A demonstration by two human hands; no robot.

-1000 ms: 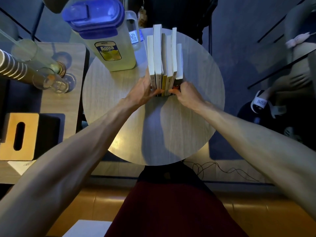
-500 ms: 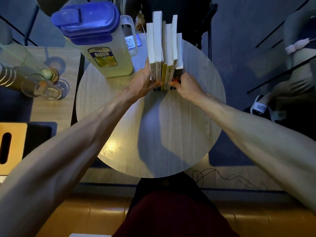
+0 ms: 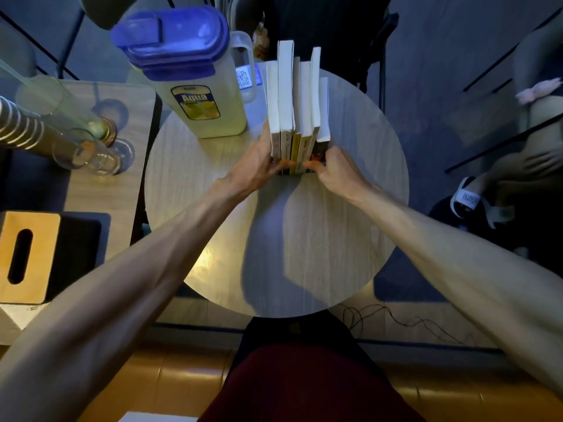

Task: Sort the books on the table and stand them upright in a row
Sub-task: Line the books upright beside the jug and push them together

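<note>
Several books (image 3: 297,102) stand upright in a tight row at the far side of the round wooden table (image 3: 304,239), white page edges up, spines toward me. My left hand (image 3: 254,169) presses against the left end of the row, fingers on the lower spines. On the right end, my right hand (image 3: 336,172) pinches the dark-covered outer book. Both hands squeeze the row together between them.
A tall plastic pitcher with a blue lid (image 3: 185,74) stands just left of the books. A side table (image 3: 100,141) at the left carries drinking glasses (image 3: 91,153) and a wooden tissue box (image 3: 27,257). Another person's sandalled foot (image 3: 469,199) is at the right.
My hands stay clamped on the book row throughout. The view has shifted slightly, and the row sits about where it was on the table.
</note>
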